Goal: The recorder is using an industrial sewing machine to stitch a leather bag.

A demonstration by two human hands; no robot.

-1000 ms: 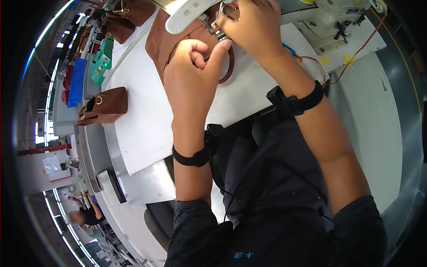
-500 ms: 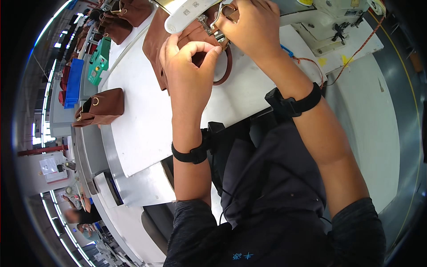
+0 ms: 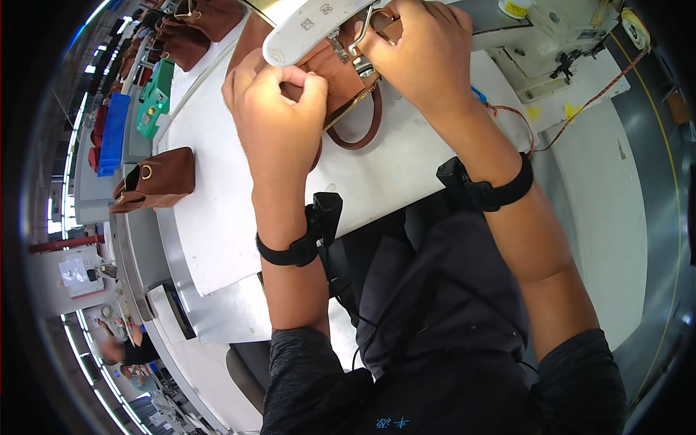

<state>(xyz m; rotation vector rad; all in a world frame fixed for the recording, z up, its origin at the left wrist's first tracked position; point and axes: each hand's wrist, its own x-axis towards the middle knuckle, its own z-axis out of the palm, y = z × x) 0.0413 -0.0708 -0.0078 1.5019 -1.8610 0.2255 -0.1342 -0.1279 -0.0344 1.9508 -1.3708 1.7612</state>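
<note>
A brown leather bag (image 3: pixel 337 72) lies under the white head of a sewing machine (image 3: pixel 304 32), by the metal presser foot and needle area. Its gold-toothed zipper (image 3: pixel 351 107) runs along the near edge, and a looped brown handle (image 3: pixel 375 123) hangs toward me. My left hand (image 3: pixel 279 119) is closed on the bag's left side, thumb against curled forefinger. Right of the needle, my right hand (image 3: pixel 424 58) is closed around a brown part of the bag, thumb beside a bent metal lever (image 3: pixel 360 32). Both hands partly hide the bag.
A finished-looking brown handbag (image 3: pixel 163 177) stands at the white table's left edge. More brown bags (image 3: pixel 210 18) sit at the far left, near a green device (image 3: pixel 154 101) and a blue bin (image 3: pixel 112 134). Red-brown cords (image 3: pixel 598 98) hang at right. People work in the left distance.
My left hand has shifted left and slightly nearer, uncovering more of the bag and its zipper. My right hand stays by the needle, a little lower in view.
</note>
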